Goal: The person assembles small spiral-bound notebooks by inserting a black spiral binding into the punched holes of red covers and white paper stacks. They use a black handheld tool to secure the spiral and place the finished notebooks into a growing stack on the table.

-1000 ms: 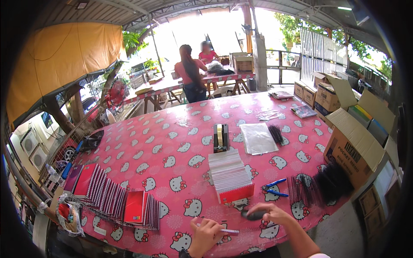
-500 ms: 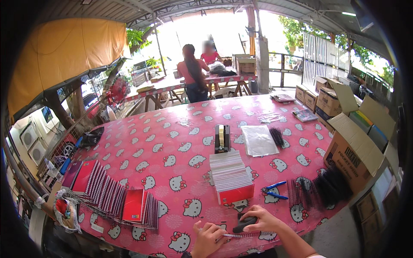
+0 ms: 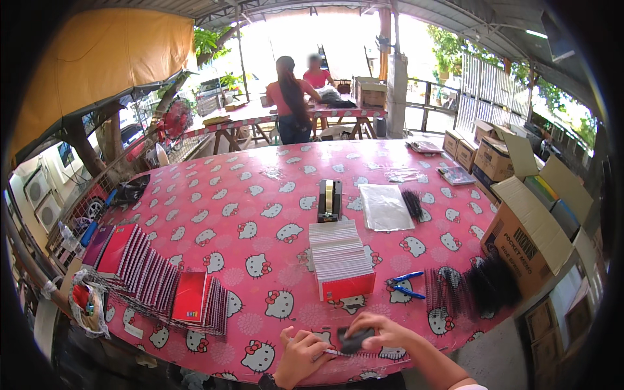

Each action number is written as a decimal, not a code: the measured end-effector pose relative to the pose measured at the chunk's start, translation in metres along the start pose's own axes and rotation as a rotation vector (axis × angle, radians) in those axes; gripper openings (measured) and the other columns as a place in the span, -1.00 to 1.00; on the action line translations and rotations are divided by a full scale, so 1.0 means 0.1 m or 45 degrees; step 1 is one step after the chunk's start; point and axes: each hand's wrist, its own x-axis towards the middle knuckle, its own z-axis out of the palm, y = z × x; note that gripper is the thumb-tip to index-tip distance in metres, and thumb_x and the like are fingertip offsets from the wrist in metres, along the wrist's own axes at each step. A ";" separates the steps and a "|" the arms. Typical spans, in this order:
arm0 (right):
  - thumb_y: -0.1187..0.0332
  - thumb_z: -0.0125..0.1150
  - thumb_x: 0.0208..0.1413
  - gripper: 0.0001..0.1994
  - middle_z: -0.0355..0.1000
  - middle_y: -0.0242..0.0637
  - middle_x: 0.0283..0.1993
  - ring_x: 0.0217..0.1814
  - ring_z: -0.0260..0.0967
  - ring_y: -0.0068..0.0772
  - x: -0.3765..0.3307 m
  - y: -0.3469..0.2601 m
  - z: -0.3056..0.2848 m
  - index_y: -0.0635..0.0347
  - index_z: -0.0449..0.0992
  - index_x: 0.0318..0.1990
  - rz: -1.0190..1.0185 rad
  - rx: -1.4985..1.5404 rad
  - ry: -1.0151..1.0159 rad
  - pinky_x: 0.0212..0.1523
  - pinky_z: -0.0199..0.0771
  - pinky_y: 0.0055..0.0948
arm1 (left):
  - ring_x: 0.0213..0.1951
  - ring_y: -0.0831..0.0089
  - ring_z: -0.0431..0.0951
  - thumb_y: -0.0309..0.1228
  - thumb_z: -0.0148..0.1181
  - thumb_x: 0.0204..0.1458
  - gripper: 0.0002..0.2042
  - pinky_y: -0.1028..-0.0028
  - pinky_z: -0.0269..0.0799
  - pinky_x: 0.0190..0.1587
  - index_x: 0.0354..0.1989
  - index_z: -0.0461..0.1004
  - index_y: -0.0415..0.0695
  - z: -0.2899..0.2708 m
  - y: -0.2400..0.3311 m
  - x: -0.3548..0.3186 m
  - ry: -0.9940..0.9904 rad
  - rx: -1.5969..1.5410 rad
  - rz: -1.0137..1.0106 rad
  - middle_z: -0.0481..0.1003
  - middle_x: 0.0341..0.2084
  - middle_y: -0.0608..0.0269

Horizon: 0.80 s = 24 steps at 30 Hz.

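Near the front edge of the table, my left hand (image 3: pixel 299 355) is closed on a thin notepad (image 3: pixel 332 353), seen edge-on. A dark spiral coil (image 3: pixel 380 355) runs out from the notepad to the right, under my right hand. My right hand (image 3: pixel 379 330) grips a black, rounded block (image 3: pixel 355 340) just above the coil; whether the block touches it, I cannot tell. Beyond my hands stands a row of unbound pads with a red cover (image 3: pixel 348 288) in front. Blue-handled pliers (image 3: pixel 408 286) lie to the right of the row, beside a pile of loose black coils (image 3: pixel 487 286).
Spiral-bound red notebooks (image 3: pixel 190 296) stand in rows at the left. A tape dispenser (image 3: pixel 329 201) and clear plastic sleeves (image 3: pixel 387 207) lie farther back. An open carton (image 3: pixel 520 237) flanks the right side. Two people work at a far table (image 3: pixel 260 116).
The whole view has shifted slightly. My right hand has moved a little left along the coil with the black block, nearer my left hand, which stays on the notepad.
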 end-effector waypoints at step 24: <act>-0.04 0.49 -0.25 -0.30 0.37 -0.12 0.08 0.27 0.18 -0.19 -0.20 0.17 -0.08 0.14 0.47 0.07 0.123 0.484 -0.048 0.24 0.14 -0.21 | -0.20 0.50 0.47 -0.27 0.32 -0.12 -0.83 0.14 -0.02 0.12 -0.33 0.53 0.11 0.09 0.10 0.02 -0.054 -0.074 0.004 0.50 -0.42 0.50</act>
